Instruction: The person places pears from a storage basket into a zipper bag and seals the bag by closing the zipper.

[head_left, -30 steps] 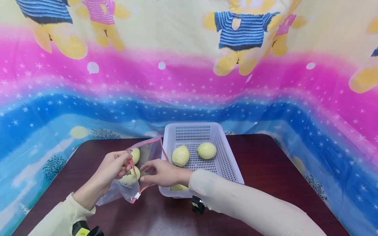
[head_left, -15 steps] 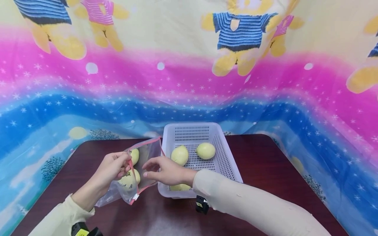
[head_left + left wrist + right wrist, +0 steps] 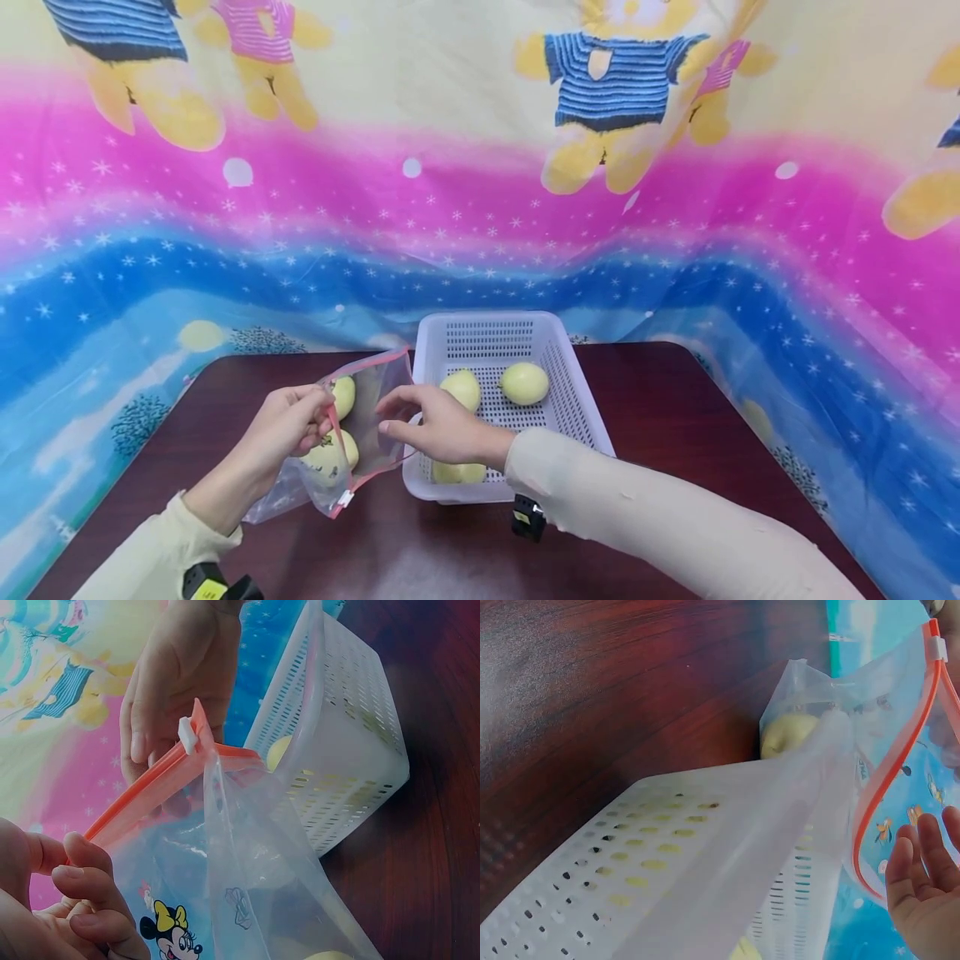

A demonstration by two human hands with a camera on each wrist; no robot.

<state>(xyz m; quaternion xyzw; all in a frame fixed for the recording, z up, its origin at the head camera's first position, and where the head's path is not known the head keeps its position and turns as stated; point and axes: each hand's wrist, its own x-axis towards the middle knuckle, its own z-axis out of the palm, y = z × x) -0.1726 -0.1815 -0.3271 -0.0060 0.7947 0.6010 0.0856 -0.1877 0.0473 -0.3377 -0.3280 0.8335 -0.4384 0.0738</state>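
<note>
My left hand pinches the red-orange edge of a clear zip bag, whose mouth gapes toward the right. Cartoon prints and a white slider show on the bag. Inside it lie pale yellow-green round fruits. My right hand is at the bag's mouth, over the left rim of a white slotted plastic basket. Its fingers are loosely bent and hold nothing, as the right wrist view also shows. More of the same fruits lie in the basket, one partly hidden under the right hand.
The basket stands at the back middle of a dark reddish-brown table, right beside the bag. A printed cloth with bears and snowflakes hangs behind the table and along both sides.
My right hand has drawn back to the right, from inside the bag's mouth to over the basket's left side. The left hand and the bag have stayed nearly still.
</note>
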